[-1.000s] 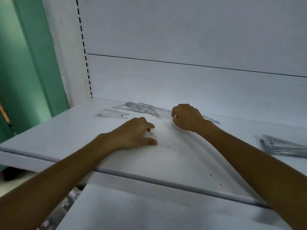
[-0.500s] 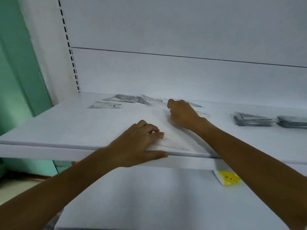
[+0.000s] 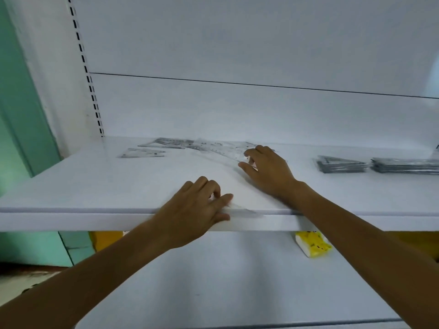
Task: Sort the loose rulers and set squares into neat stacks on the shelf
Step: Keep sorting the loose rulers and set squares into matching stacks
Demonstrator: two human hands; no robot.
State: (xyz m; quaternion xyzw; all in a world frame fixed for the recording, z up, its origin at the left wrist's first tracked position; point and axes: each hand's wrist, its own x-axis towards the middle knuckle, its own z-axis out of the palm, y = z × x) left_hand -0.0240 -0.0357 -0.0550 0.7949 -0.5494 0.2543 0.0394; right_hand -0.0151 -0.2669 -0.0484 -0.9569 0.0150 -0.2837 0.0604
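Left hand (image 3: 197, 210) dragged clear set square (image 3: 240, 210) onto shelf (image 3: 71, 186) lip, pinching it | right hand (image 3: 266, 169) half-open on loose rulers (image 3: 221, 148)

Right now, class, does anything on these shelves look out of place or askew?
Yes. A clear set square under the left hand overhangs the shelf edge. Loose set squares lie scattered at the back left, unlike the neat stacks at right. A yellow packet sits below.

Both bare forearms reach in from 6 o'clock toward 12. The left hand (image 3: 197, 210) lies palm down, fingers (image 3: 213, 189) curled, thumb pressing forward. The right hand (image 3: 269, 170), farther toward 1 o'clock, is palm down with fingers bent in a loose pinch.
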